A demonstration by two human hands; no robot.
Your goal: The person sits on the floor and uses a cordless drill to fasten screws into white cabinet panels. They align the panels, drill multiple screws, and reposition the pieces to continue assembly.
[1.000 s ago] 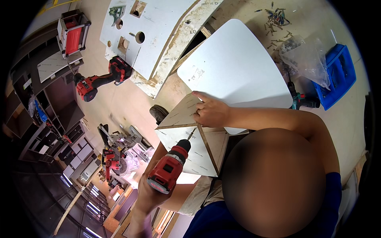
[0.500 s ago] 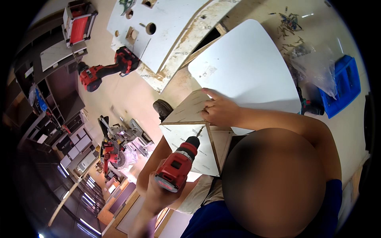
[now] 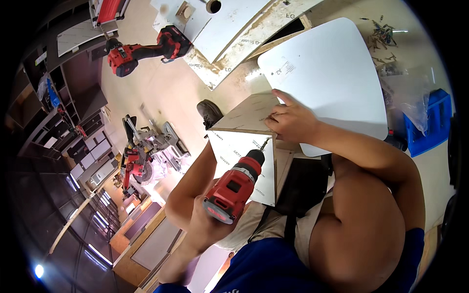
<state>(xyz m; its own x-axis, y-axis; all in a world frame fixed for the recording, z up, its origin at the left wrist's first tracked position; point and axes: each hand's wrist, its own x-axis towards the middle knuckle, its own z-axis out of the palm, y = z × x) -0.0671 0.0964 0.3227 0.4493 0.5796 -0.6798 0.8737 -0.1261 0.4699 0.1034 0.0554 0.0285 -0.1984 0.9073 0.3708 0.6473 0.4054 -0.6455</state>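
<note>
My left hand [image 3: 207,225] is closed around the handle of a red cordless drill [image 3: 234,188]. Its bit points up and right, with the tip at the upper right corner of a box made of boards [image 3: 229,151]; whether it touches cannot be told. The box has a white, film-covered front and a brownish top, and stands between my legs. At the box's top right edge, my right hand [image 3: 295,119] grips the corner with curled fingers, its index finger stretched along the top. Behind it lies a white panel [image 3: 327,78] with rounded corners.
A second red and black drill [image 3: 144,51] is beside a stained, cut-out sheet [image 3: 229,39]. At right are a blue bin [image 3: 430,122], a clear plastic bag [image 3: 408,100] and scattered screws [image 3: 383,36]. A saw [image 3: 141,168] stands at left, near my shoe [image 3: 210,111].
My view has shifted, so the background drill and sheet sit higher and further right. Both hands keep their holds, the bit staying at the same box corner. More of my right leg shows.
</note>
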